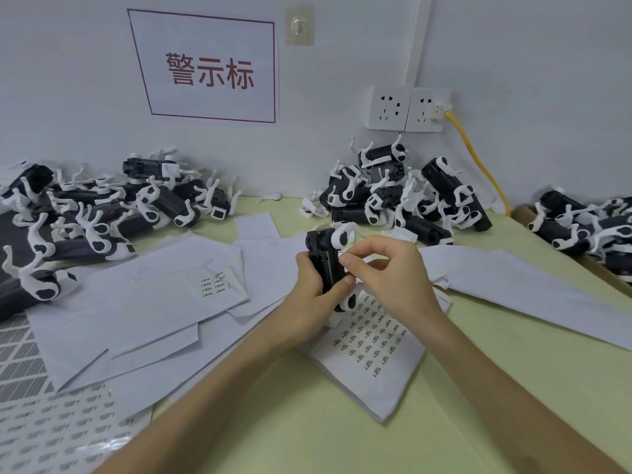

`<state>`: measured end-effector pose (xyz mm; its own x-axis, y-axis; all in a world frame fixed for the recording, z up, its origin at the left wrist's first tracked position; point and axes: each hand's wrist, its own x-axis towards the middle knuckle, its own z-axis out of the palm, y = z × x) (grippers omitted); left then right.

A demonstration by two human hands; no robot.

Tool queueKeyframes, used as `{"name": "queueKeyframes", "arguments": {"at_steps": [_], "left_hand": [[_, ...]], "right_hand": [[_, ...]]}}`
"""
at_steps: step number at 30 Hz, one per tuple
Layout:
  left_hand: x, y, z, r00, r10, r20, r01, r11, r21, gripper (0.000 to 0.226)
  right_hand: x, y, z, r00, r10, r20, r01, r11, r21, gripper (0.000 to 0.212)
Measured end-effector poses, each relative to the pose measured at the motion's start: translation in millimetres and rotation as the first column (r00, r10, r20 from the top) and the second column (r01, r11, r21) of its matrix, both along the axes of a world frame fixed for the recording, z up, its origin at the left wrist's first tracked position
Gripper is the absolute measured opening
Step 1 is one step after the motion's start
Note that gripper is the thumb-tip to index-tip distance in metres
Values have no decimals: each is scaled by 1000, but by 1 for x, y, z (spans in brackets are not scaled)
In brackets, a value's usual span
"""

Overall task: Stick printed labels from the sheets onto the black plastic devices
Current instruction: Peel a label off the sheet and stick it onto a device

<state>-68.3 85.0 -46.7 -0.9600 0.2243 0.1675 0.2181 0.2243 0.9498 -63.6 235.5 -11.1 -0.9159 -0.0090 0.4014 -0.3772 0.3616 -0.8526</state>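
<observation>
While my left hand (312, 288) grips the device (325, 265) upright | right hand (390, 271) pinches at its right edge, label too small to confirm | sheet (393, 381) just below.

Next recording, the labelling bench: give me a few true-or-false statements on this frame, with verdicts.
1. The left hand grips a black device. True.
2. The right hand hangs idle, away from the device. False: its fingertips pinch at the device's edge.
3. A yellow cable is plugged into a wall socket. True.
4. The label sheet under the hands is blank. False: rows of printed labels remain on it.
</observation>
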Motion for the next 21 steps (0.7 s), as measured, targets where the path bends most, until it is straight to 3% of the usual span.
{"name": "queueKeyframes", "arguments": {"at_steps": [21], "left_hand": [[3, 3, -1, 990, 60, -125, -68, 996, -62, 34]], "right_hand": [[-4, 1, -3, 1000, -25, -3, 25, 1000, 16, 13]]}}
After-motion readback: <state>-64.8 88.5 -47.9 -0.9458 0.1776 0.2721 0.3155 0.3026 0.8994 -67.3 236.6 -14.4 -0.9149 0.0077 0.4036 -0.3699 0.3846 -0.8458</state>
